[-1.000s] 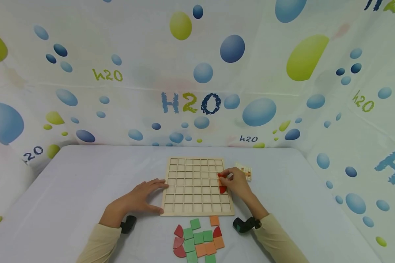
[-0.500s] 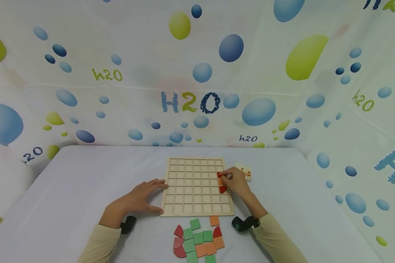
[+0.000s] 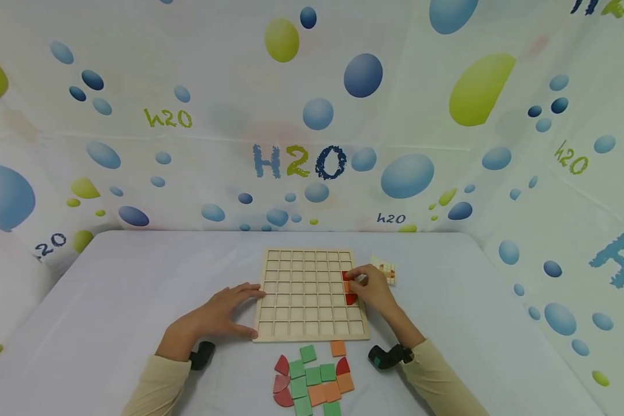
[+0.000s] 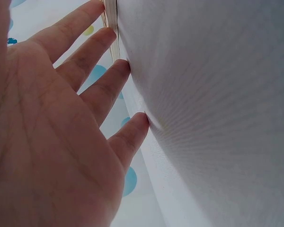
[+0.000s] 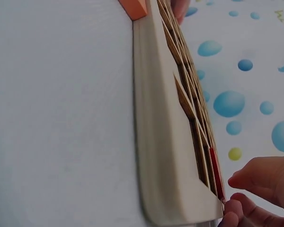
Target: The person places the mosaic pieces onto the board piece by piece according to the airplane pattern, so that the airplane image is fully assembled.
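Observation:
My left hand [image 3: 221, 312] rests at the left edge of the wooden grid board [image 3: 305, 300], fingers spread and thumb by the front corner. The left wrist view shows its fingertips [image 4: 109, 35] against the board's side. Across the board, my right hand [image 3: 374, 289] has bent fingers over the right column. A red tile [image 3: 345, 275], an orange tile [image 3: 346, 286] and a red quarter-circle tile [image 3: 351, 299] lie there in a row. Thumb and index finger touch down by the upper red and orange tiles, partly covering them; I cannot tell whether they pinch one.
Green square tiles [image 3: 313, 375], orange squares [image 3: 345, 382] and red quarter-circles [image 3: 283, 397] lie loose in front of the board. A small printed card [image 3: 389, 274] lies behind my right hand. A patterned cloth [image 3: 218, 173] hangs behind the white table [image 3: 161, 266].
My right fingers have shifted slightly over the right column, and more of the orange tile shows between the two red ones. The left hand stays in place.

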Available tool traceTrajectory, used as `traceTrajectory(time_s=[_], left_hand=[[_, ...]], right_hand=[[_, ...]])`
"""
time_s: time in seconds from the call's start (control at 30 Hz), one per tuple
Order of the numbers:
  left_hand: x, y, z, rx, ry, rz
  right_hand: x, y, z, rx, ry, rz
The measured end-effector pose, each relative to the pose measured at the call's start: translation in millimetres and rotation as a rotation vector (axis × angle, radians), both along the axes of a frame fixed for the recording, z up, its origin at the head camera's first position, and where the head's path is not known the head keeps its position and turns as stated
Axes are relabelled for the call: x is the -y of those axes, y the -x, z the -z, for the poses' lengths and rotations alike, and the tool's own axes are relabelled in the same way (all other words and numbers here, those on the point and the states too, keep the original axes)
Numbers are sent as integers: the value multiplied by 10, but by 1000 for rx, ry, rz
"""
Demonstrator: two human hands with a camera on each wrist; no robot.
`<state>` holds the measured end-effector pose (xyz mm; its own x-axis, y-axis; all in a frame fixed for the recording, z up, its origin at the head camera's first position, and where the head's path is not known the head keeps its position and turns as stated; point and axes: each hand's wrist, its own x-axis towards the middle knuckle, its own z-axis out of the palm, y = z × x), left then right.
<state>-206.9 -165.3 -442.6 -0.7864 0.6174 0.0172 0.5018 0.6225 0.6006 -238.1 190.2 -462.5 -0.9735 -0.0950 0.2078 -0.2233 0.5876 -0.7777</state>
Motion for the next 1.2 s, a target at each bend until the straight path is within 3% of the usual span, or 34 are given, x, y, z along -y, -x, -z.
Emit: traceTrajectory(time_s=[0.63, 1.2], left_hand=[[2, 6, 2, -2, -10, 1], [-5, -12, 40, -7, -5, -6]], right_hand=[[11, -215, -69, 52, 9, 0], [-57, -397, -61, 20, -41, -241]])
